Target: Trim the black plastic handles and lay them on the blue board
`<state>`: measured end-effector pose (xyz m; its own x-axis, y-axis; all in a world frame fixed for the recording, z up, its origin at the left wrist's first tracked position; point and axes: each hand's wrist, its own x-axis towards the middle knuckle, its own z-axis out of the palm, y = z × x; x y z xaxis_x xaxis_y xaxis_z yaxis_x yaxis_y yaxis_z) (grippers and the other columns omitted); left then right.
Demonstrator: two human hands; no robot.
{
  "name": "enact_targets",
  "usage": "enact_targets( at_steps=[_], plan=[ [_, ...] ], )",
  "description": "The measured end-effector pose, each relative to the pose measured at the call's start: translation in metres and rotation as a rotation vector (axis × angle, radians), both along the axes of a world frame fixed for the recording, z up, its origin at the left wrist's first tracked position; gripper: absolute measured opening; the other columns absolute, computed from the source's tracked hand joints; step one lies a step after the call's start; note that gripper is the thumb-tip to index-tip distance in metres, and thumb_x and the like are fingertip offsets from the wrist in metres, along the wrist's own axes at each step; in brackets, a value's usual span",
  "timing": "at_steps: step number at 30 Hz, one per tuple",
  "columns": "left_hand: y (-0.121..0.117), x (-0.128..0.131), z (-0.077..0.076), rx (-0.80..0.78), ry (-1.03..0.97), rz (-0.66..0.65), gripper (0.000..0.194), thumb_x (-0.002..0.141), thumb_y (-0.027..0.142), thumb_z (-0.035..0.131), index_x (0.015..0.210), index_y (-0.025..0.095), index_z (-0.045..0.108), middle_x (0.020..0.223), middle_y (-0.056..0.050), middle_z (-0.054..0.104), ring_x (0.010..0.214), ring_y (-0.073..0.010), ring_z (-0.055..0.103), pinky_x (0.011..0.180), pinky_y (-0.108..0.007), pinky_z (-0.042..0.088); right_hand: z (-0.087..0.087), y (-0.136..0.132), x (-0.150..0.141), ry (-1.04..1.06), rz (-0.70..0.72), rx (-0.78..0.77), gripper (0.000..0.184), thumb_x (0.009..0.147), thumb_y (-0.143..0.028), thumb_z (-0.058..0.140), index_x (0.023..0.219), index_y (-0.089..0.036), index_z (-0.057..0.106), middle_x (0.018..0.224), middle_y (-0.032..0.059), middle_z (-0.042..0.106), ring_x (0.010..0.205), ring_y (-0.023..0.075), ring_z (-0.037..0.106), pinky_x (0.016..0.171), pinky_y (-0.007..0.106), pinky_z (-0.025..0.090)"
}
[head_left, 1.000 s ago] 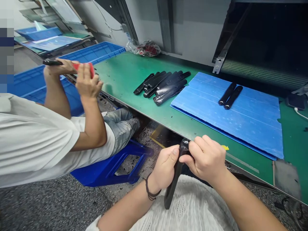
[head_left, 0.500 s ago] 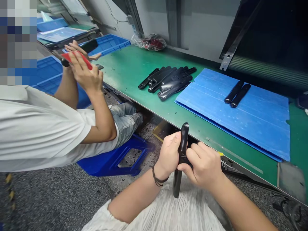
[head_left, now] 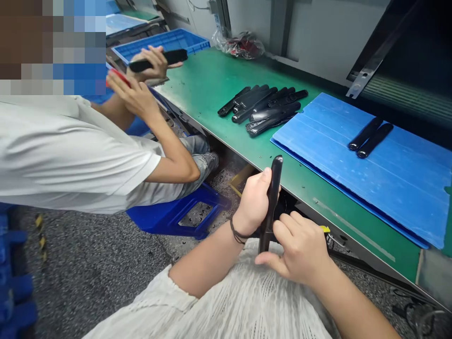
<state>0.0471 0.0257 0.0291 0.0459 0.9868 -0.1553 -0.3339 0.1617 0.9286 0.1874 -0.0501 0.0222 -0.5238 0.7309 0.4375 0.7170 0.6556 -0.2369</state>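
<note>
My left hand is closed around a long, glossy black plastic handle, which I hold tilted upright above my lap. Beside its lower part is my right hand, fingers curled round a knife whose yellow end pokes out behind the fist. Most of the knife is hidden; a thin blade edge seems to touch the handle, and my right thumb lies near the handle's lower end. Beyond my hands, several similar black handles lie in a pile on the green table. Two more handles rest side by side on a blue sheet.
The blue plastic sheet covers the right of the green table. To my left a co-worker in white holds a black handle and something red. Nearby are a blue stool, a blue crate and a clear bag.
My right hand with the knife has slid toward the lower end of the handle. The co-worker's hands have separated, showing a black handle. The whole view has shifted slightly.
</note>
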Motion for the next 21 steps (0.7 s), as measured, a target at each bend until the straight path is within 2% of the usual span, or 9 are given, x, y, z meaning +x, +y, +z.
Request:
enact_targets(
  at_steps=[2, 5, 12, 16, 19, 21],
  plan=[
    [0.006, -0.001, 0.001, -0.029, -0.03, 0.015, 0.063, 0.092, 0.078, 0.054, 0.066, 0.021, 0.045, 0.055, 0.005, 0.038, 0.045, -0.0077, 0.035, 0.042, -0.024, 0.029, 0.0, -0.002, -0.001, -0.025, 0.032, -0.046, 0.067, 0.096, -0.082, 0.038, 0.074, -0.021, 0.052, 0.071, 0.0014, 0.049, 0.068, 0.0171, 0.036, 0.061, 0.035, 0.019],
    [0.014, -0.004, 0.002, -0.079, -0.072, 0.032, 0.063, 0.092, 0.076, 0.056, 0.066, 0.02, 0.045, 0.053, 0.005, 0.038, 0.042, -0.006, 0.035, 0.04, -0.021, 0.028, 0.0, -0.006, -0.002, -0.08, 0.059, -0.076, 0.061, 0.097, -0.078, 0.044, 0.076, -0.021, 0.053, 0.073, 0.0021, 0.052, 0.069, 0.0174, 0.038, 0.062, 0.036, 0.019],
    [0.021, -0.011, -0.003, -0.178, -0.185, 0.107, 0.054, 0.101, 0.063, 0.053, 0.073, 0.017, 0.052, 0.054, 0.006, 0.04, 0.037, -0.0038, 0.033, 0.037, -0.018, 0.027, -0.007, -0.01, -0.007, -0.119, 0.038, 0.054, 0.052, 0.107, -0.058, 0.041, 0.072, -0.021, 0.052, 0.069, 0.0023, 0.049, 0.07, 0.0183, 0.037, 0.063, 0.037, 0.016],
    [0.025, -0.014, -0.008, -0.233, -0.202, 0.153, 0.052, 0.102, 0.06, 0.052, 0.074, 0.017, 0.05, 0.055, 0.006, 0.042, 0.035, -0.0033, 0.031, 0.036, -0.018, 0.025, -0.015, -0.014, -0.012, -0.121, 0.018, 0.105, 0.048, 0.108, -0.051, 0.046, 0.07, -0.021, 0.05, 0.066, 0.0015, 0.047, 0.069, 0.0184, 0.035, 0.062, 0.038, 0.016],
    [0.032, -0.02, -0.012, -0.282, -0.208, 0.186, 0.052, 0.103, 0.061, 0.049, 0.074, 0.017, 0.049, 0.055, 0.006, 0.043, 0.035, -0.0033, 0.03, 0.035, -0.018, 0.024, -0.017, -0.018, -0.012, -0.059, 0.017, 0.12, 0.047, 0.106, -0.047, 0.053, 0.067, -0.022, 0.046, 0.064, 0.0002, 0.044, 0.066, 0.0173, 0.033, 0.062, 0.038, 0.016],
    [0.036, -0.026, -0.016, -0.275, -0.217, 0.194, 0.052, 0.103, 0.062, 0.048, 0.078, 0.017, 0.051, 0.055, 0.006, 0.044, 0.036, -0.0038, 0.03, 0.036, -0.018, 0.024, -0.015, -0.02, -0.01, 0.04, 0.032, 0.098, 0.04, 0.106, -0.043, 0.055, 0.072, -0.021, 0.05, 0.064, -0.001, 0.044, 0.065, 0.0163, 0.034, 0.061, 0.036, 0.018]
  ],
)
